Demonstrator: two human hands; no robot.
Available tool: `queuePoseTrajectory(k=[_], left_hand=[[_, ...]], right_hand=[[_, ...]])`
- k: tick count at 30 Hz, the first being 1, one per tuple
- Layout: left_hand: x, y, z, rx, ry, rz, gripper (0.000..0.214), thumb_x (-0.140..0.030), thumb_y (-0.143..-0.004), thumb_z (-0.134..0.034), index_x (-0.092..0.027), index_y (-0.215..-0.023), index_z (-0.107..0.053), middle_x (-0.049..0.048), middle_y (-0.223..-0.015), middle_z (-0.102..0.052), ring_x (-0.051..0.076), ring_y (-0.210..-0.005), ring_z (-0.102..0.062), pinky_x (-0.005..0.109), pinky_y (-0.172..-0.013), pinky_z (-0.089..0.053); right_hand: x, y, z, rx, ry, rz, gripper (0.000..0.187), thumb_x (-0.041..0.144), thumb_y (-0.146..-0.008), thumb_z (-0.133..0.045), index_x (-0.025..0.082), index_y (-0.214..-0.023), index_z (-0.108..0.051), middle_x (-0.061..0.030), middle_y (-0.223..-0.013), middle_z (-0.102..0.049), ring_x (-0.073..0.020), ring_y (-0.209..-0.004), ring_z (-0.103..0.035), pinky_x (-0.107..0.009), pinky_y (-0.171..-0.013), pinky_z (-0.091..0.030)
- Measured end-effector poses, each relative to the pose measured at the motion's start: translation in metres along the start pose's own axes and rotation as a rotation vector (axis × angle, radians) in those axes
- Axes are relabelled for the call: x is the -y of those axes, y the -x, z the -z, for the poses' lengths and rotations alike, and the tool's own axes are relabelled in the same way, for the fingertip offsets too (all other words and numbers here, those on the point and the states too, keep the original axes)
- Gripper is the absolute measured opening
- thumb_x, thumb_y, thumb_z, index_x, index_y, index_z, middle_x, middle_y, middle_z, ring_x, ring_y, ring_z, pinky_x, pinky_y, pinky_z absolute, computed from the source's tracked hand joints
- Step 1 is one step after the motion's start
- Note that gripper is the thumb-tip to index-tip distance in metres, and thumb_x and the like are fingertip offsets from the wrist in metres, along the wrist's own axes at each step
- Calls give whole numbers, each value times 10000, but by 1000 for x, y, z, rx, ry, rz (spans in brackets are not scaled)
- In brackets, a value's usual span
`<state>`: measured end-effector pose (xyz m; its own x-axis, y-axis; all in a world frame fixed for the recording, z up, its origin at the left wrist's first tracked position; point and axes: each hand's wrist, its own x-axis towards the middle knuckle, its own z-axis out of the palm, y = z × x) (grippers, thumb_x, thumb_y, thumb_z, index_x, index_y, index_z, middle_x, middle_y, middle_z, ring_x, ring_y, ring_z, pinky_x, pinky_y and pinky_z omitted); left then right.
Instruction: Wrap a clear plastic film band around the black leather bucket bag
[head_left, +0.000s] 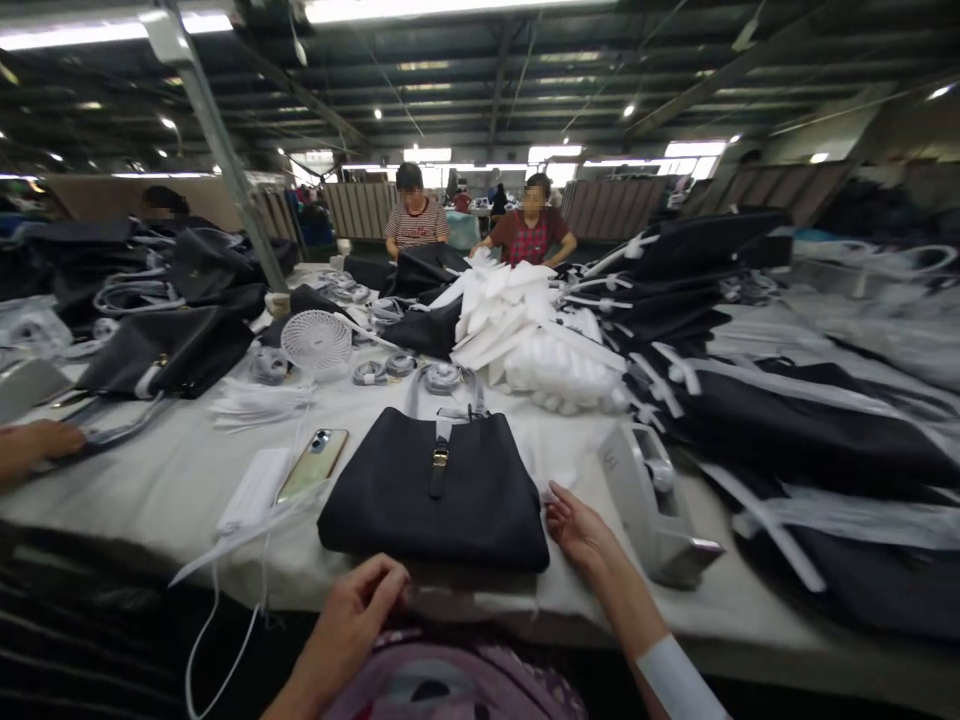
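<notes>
A black handbag (435, 490) with a strap and gold buckle lies flat on the white-covered table (172, 480) in front of me. My left hand (360, 610) sits at the bag's near edge, its fingers curled against the bottom of the bag. To the bag's right, my right hand (577, 525) pinches a thin white sheet (559, 480) beside the bag's corner.
A phone (313, 465) and a white power bank (255, 490) with cables lie left of the bag. A small white fan (316, 342), strap coils, white paper stuffing (525, 340) and stacks of black bags surround it. A tape dispenser (652, 500) stands right. Another person's hand (34, 445) rests far left; two people sit across the table.
</notes>
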<state>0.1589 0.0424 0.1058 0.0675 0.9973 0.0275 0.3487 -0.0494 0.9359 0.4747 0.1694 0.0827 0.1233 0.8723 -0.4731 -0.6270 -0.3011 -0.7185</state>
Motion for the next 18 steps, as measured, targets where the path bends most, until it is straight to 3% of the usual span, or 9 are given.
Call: queuePoseTrajectory(k=[4,8,12,15,18], left_hand=[[-39,-34,-18,72,-311,-395,310,-413,-950,-447,-198,-952,-670,68,-980,-680,210,-946,-607,306,-867,-468],[-60,-81,-45,237,-612,-659,411,-411,-960,-436,-209,-1303,-537,106,-1377,-524,274,-1311,-418,498,-1131,-280],[-57,-119,-74,365,-811,-661,744,-670,-890,-417,-229,-1479,-308,141,-1524,-328,401,-1422,-192,693,-1107,-142],[-40,-129,-85,362,-817,-579,851,-772,-838,-362,-273,-1511,-214,135,-1572,-207,451,-1419,-149,718,-1082,-158],[-28,-129,-86,344,-775,-553,843,-787,-835,-329,-316,-1516,-172,101,-1594,-125,444,-1428,-117,704,-1098,-135]], right_hand=[[-4,-11,-5,-1,8,33,271,210,-674,-793,187,-660,-523,53,-467,-525,-64,-361,-446,-146,-322,-347],[-4,-16,-8,-18,-26,146,351,182,-567,-841,189,-716,-524,89,-512,-550,-36,-367,-426,-121,-310,-304],[-2,-17,-11,-59,-80,189,379,164,-509,-846,188,-741,-547,88,-586,-608,-46,-436,-503,-122,-328,-344],[1,-13,-13,-64,-103,166,359,192,-523,-839,196,-793,-601,69,-680,-671,-86,-577,-616,-153,-491,-516],[9,-13,-15,-61,-158,189,336,154,-516,-836,208,-777,-631,64,-712,-685,-98,-617,-638,-172,-575,-564]])
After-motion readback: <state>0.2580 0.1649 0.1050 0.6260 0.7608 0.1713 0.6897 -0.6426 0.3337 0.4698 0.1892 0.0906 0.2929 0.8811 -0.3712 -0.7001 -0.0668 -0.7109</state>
